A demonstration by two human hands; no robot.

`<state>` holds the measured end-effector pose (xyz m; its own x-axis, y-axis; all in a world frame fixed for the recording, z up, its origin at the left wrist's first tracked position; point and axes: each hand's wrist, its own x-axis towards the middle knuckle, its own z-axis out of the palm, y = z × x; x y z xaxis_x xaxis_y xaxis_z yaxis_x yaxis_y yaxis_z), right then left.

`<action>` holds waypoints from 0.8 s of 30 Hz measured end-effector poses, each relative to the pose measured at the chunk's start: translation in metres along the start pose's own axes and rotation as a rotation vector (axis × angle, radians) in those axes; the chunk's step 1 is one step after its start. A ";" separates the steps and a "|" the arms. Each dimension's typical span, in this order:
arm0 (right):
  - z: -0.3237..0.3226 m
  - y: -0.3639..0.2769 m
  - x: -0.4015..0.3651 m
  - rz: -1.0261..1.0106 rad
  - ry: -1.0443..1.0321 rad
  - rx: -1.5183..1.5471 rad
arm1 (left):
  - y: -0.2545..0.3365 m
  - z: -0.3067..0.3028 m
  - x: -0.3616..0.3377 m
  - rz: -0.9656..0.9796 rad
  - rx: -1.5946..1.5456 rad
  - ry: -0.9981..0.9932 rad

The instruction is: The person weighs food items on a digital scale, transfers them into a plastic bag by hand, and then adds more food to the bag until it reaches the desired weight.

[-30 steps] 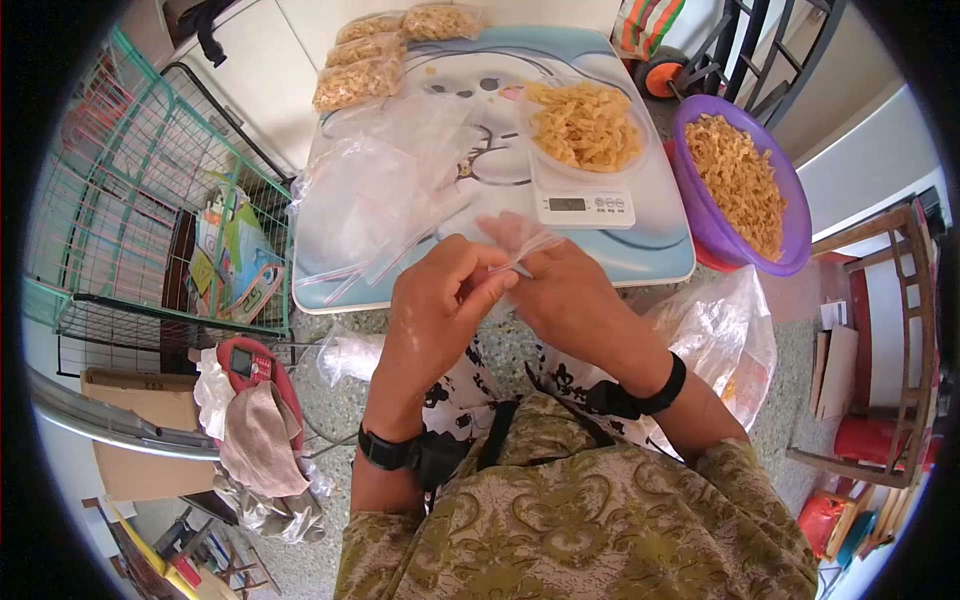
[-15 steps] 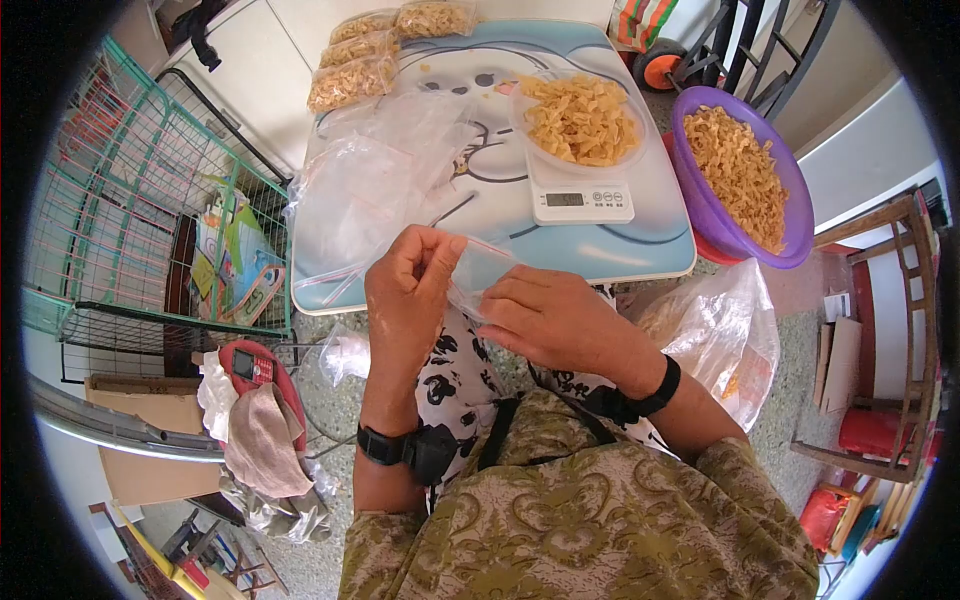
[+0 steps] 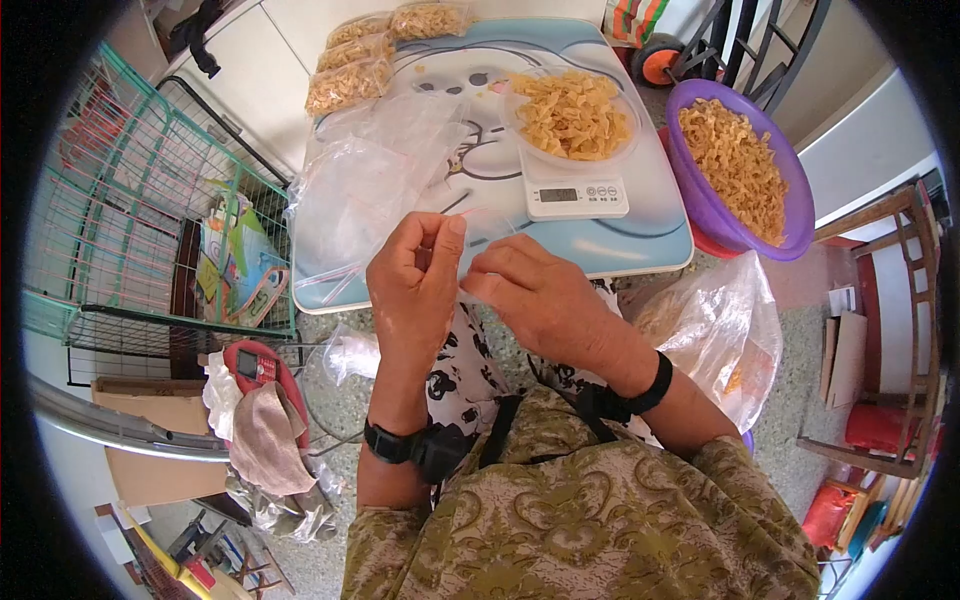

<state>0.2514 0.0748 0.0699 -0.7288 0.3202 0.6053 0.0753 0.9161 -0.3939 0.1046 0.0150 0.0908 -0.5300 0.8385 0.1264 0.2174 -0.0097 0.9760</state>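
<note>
Between my two hands is a clear zip-lock bag point(image 3: 482, 228), held over my lap at the table's front edge. My left hand point(image 3: 417, 275) pinches its top edge between thumb and finger. The fingers of my right hand point(image 3: 540, 295) are closed on the bag's other side. A pile of clear plastic bags point(image 3: 350, 195) lies on the table just beyond my left hand. Past my right hand a white digital scale point(image 3: 577, 200) bears a clear bowl point(image 3: 520, 140) of yellowish dried strips point(image 3: 575, 115); its display is too small to read.
Several filled bags point(image 3: 348, 85) sit at the table's back left. A purple basin point(image 3: 795, 205) of dried strips point(image 3: 735, 165) stands right of the table point(image 3: 640, 250). A large plastic sack point(image 3: 720, 330) is below it. At left stands a green wire cage point(image 3: 150, 200).
Both hands have moved slightly upward with the bag, and my right hand's fingers have come closer to my left hand. The view has shifted a little.
</note>
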 end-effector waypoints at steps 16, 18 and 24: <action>-0.011 0.012 -0.009 -0.001 0.012 -0.120 | -0.007 -0.001 0.006 -0.130 -0.269 0.033; -0.013 0.011 -0.010 -0.013 0.047 -0.153 | -0.007 -0.002 0.007 -0.126 -0.252 0.057; -0.023 0.014 -0.011 -0.036 0.201 -0.150 | 0.001 -0.014 0.011 -0.009 -0.209 0.131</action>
<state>0.2765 0.0896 0.0738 -0.5836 0.3144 0.7487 0.1628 0.9486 -0.2714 0.0876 0.0172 0.0959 -0.6361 0.7612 0.1265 0.0453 -0.1268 0.9909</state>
